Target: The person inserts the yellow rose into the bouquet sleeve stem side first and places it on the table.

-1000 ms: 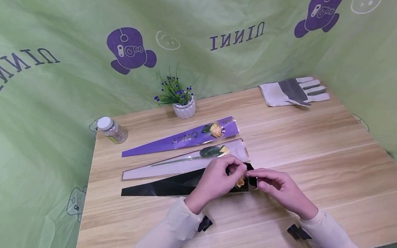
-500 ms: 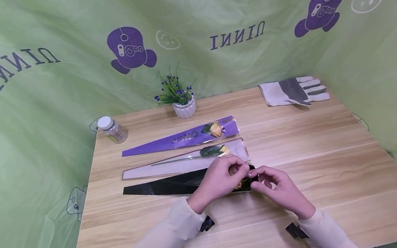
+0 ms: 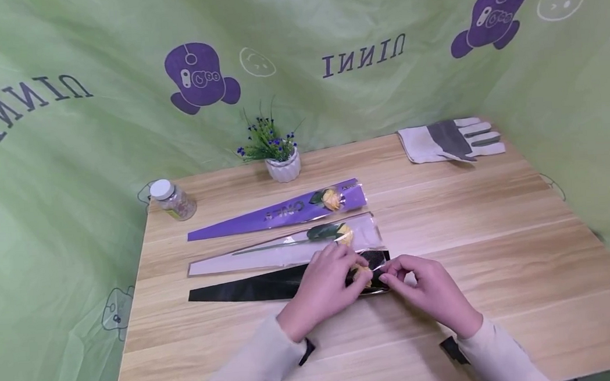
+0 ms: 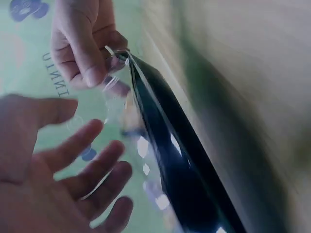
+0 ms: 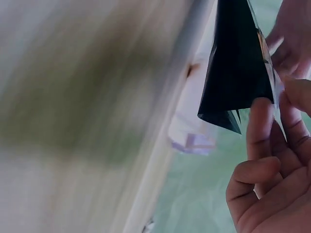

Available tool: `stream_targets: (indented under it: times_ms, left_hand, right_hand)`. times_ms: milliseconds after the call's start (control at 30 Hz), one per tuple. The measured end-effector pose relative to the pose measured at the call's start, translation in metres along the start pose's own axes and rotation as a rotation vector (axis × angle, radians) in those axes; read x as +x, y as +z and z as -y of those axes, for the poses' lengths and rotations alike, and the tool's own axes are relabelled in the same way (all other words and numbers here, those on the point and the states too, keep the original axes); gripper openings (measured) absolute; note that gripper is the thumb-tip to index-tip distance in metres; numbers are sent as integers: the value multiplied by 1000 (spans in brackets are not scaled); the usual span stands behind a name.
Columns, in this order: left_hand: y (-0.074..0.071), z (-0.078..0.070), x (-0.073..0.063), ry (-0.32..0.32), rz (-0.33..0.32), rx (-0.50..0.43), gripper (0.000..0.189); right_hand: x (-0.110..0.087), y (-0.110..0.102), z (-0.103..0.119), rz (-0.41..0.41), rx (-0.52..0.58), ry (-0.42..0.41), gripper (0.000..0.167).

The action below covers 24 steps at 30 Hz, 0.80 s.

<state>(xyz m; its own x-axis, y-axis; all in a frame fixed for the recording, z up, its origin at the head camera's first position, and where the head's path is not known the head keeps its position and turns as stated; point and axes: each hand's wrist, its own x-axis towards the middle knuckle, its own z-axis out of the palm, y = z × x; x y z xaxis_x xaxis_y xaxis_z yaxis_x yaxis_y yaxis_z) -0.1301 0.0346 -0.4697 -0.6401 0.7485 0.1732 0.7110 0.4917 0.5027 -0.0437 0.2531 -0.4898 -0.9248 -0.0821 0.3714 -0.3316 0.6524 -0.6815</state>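
A black flower sleeve (image 3: 248, 288) with a clear front lies nearest me in the head view, a yellow-orange rose (image 3: 364, 275) inside its wide end. My right hand (image 3: 430, 287) pinches the clear film at that wide end between thumb and finger; the grip also shows in the left wrist view. Over the rose is my left hand (image 3: 322, 285). In the left wrist view its fingers (image 4: 104, 170) are spread and slightly bent, apart from the black sleeve (image 4: 189, 170). From the right wrist, the sleeve's wide end (image 5: 238, 77) appears raised off the table.
Beyond the black sleeve lie a pale lilac sleeve (image 3: 267, 257) and a purple sleeve (image 3: 244, 220), each with a yellow rose. A lidded jar (image 3: 174, 201), a potted plant (image 3: 284, 165) and a work glove (image 3: 451, 141) stand or lie along the table's back.
My left hand has let go near the sleeve's wide end and drawn slightly left, its fingers opening. My right hand has shifted slightly left and pinches the film there.
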Motion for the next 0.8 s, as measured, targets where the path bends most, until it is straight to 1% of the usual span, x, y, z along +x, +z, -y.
stream_targets:
  times_ms: [33, 67, 100, 167, 200, 233, 267, 333, 467, 533, 667, 800]
  left_hand:
    - [-1, 4, -9, 38, 22, 76, 39]
    - [-2, 7, -19, 66, 55, 130, 47]
    - [-2, 12, -30, 91, 90, 171, 55]
    - [-1, 20, -49, 115, 173, 226, 69]
    - [1, 23, -58, 116, 215, 239, 72]
    - [2, 26, -65, 104, 253, 243, 74]
    - [4, 28, -71, 83, 285, 248, 75]
    - [7, 31, -81, 32, 325, 258, 75]
    - [8, 32, -90, -60, 338, 304, 72]
    - [8, 33, -92, -89, 338, 327, 71]
    - [8, 33, -92, -122, 346, 330, 68]
    - [8, 32, -90, -119, 339, 332, 68]
  right_hand:
    - [-1, 0, -2, 8, 3, 20, 26]
    - [-2, 0, -4, 16, 5, 36, 27]
    - [-4, 0, -6, 22, 7, 49, 27]
    - [-6, -1, -8, 35, 10, 71, 27]
    - [-7, -1, -10, 42, 13, 83, 26]
    - [-8, -2, -10, 48, 17, 97, 25]
    - [-9, -3, -11, 53, 22, 117, 24]
    - [-12, -3, -12, 65, 36, 171, 21]
    - [-17, -4, -13, 85, 48, 297, 15]
    - [-18, -3, -13, 99, 52, 344, 13]
    - [-19, -3, -13, 129, 49, 387, 13]
    - [-21, -4, -13, 155, 43, 398, 13]
